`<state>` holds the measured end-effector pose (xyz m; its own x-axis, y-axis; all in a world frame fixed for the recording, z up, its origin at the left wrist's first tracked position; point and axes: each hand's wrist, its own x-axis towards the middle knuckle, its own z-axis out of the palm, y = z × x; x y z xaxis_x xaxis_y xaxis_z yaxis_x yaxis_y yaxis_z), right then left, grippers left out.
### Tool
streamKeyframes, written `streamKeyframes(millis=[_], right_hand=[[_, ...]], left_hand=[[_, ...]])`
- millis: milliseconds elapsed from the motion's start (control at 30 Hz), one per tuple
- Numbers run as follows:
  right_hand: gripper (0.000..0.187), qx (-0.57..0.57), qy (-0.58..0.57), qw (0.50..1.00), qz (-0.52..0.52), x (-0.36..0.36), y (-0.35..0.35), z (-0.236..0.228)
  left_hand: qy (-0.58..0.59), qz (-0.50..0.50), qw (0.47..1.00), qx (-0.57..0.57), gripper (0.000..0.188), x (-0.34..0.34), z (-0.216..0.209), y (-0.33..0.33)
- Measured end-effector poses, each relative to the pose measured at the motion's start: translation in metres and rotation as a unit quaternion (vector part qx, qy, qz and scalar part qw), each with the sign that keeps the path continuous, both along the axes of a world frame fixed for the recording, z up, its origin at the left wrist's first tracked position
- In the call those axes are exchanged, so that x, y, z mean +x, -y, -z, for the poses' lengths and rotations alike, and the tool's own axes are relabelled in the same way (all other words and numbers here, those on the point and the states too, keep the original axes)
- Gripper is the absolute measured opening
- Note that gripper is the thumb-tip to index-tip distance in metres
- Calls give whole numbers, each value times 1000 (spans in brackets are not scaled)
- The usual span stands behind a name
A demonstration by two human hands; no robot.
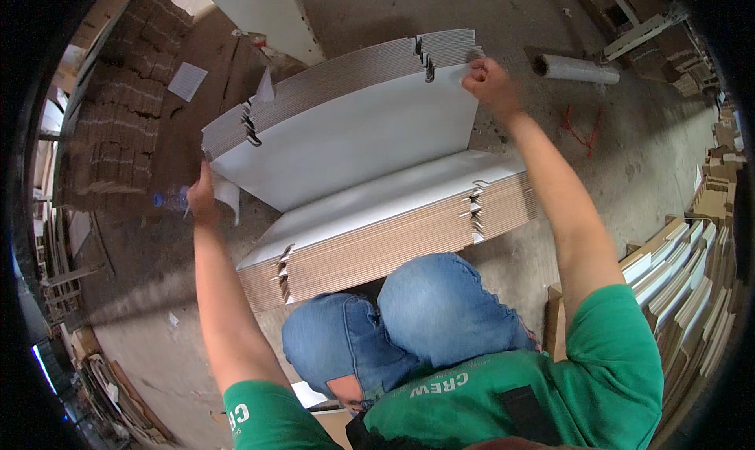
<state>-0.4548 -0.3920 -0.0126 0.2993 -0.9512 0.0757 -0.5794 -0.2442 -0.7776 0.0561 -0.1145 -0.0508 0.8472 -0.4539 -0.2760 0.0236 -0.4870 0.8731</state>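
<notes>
Two stacks of slotted, white-faced cardboard sheets lie before my knees. The far stack [354, 132] is tilted, with its white face toward me and its grey layered edges along the top. My left hand [203, 194] grips its left corner; part of the fingers is hidden. At the far right corner my right hand [495, 87] is closed, fingers curled against the sheet edge. Whether each hand holds one sheet or several cannot be made out. The near stack [385, 242] shows brown layered edges with cut notches near both ends, and neither hand touches it.
A clear plastic bottle [169, 199] lies beside my left hand. At the far right are a roll of clear wrap [578, 69] and red string [582, 132] on the concrete floor. Cardboard piles stand left [118, 120] and right [684, 285]. A white panel [263, 14] rises behind.
</notes>
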Motion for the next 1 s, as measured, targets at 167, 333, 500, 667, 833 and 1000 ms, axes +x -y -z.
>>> streamKeyframes(millis=[167, 333, 500, 667, 833, 1000], right_hand=[[31, -145, -75, 985, 52, 12, 8, 37], [31, -265, -142, 948, 106, -15, 14, 35], [28, -29, 189, 981, 34, -33, 19, -11], [28, -31, -19, 999, 19, 10, 1, -27], [23, -88, -52, 994, 33, 17, 1, 19], [20, -300, -97, 949, 26, 27, 4, 40]], left_hand=[[-4, -85, 987, -137, 54, -33, 16, 17], [32, -92, 994, -48, 51, -47, 7, 13], [126, 81, 988, -29, 49, 1, 10, -10], [98, 136, 986, 20, 48, 39, 11, -24], [52, -57, 995, 59, 54, -36, -12, 27], [62, -75, 995, -31, 56, -26, 9, 13]])
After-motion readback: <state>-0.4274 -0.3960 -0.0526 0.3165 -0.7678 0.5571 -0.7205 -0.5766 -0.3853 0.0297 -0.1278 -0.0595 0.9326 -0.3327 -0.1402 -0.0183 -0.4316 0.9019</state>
